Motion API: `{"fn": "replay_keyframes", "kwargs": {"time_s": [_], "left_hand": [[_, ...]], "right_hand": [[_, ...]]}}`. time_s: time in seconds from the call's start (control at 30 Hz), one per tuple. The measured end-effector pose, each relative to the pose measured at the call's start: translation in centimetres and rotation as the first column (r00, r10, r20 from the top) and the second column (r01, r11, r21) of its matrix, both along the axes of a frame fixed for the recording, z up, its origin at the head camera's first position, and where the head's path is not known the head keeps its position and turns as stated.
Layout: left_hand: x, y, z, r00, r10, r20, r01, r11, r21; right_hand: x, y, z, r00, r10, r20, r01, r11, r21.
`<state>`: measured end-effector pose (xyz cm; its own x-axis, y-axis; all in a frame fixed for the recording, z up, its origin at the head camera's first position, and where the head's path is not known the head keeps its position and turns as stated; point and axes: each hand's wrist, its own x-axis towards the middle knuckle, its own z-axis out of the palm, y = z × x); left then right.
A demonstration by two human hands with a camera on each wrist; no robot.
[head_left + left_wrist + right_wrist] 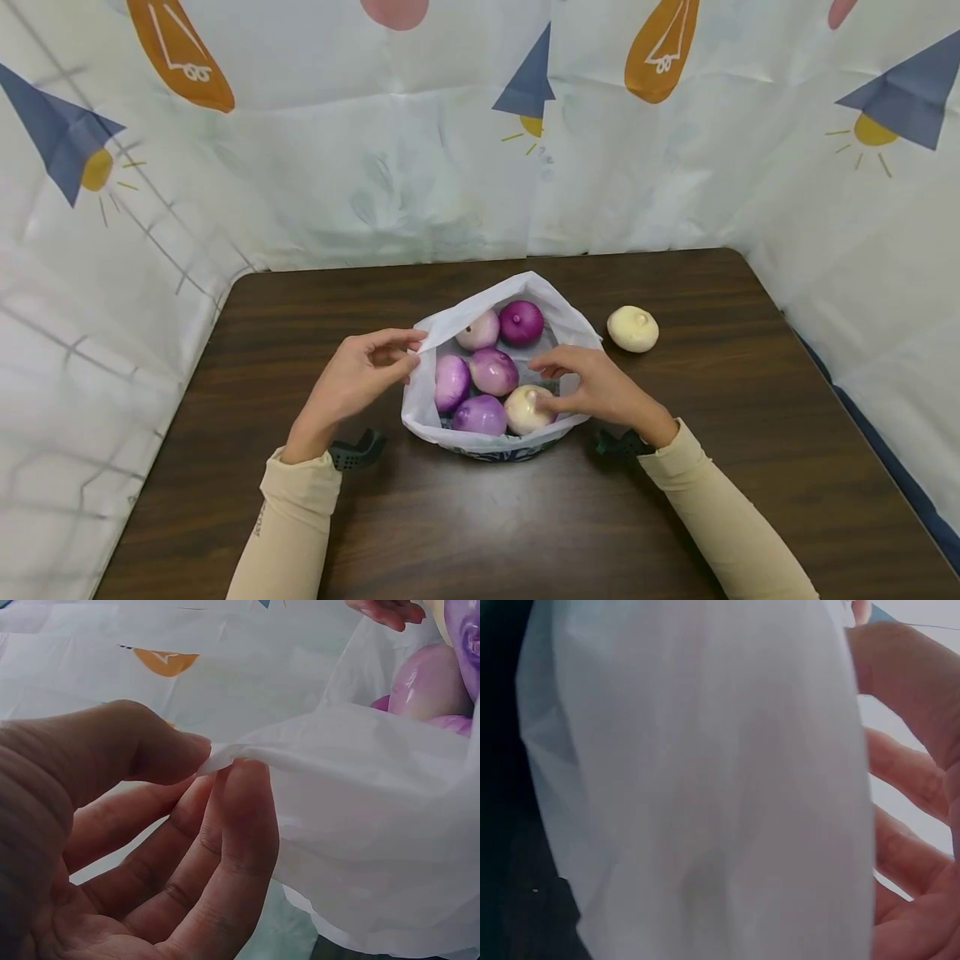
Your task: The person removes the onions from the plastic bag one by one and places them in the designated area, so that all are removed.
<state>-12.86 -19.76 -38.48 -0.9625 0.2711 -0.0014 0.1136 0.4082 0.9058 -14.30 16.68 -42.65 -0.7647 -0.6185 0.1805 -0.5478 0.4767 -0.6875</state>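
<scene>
A white bag point(418, 408) stands with its mouth spread wide on the table, several purple onions point(493, 372) and a pale onion point(527, 409) inside it. My left hand point(360, 375) pinches the bag's left rim between thumb and fingers; the left wrist view shows the pinched fold point(221, 759) up close. Over the bag's right side reaches my right hand point(592, 385), its thumb at the pale onion and its fingers loosely bent above, apart from the thumb. In the right wrist view the bag's wall point(705, 787) hides the fingertips.
Another pale onion point(633, 329) lies on the dark wooden table point(480, 517), right of the bag. Behind the table hangs a white printed curtain point(450, 167), which also runs along both sides.
</scene>
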Motion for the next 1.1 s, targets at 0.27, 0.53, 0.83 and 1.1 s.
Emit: {"fn": "replay_keyframes", "kwargs": {"time_s": [0.27,0.53,0.83,1.1], "left_hand": [[-0.1,0.1,-0.1,1.000,0.001,0.003,-0.001,1.000,0.000],[-0.1,0.1,-0.2,1.000,-0.006,0.006,0.006,1.000,-0.018],[-0.1,0.1,-0.1,1.000,-0.010,0.007,0.010,0.999,-0.030],[-0.1,0.2,-0.3,1.000,-0.011,0.008,0.011,1.000,-0.027]], "right_hand": [[0.1,0.3,-0.8,0.998,0.040,0.050,-0.040,0.999,0.014],[0.1,0.6,-1.1,0.996,0.052,0.072,-0.053,0.998,0.022],[0.1,0.7,-1.2,0.989,0.063,0.130,-0.069,0.997,0.036],[-0.1,0.6,-1.6,0.990,0.108,0.094,-0.115,0.990,0.082]]}}
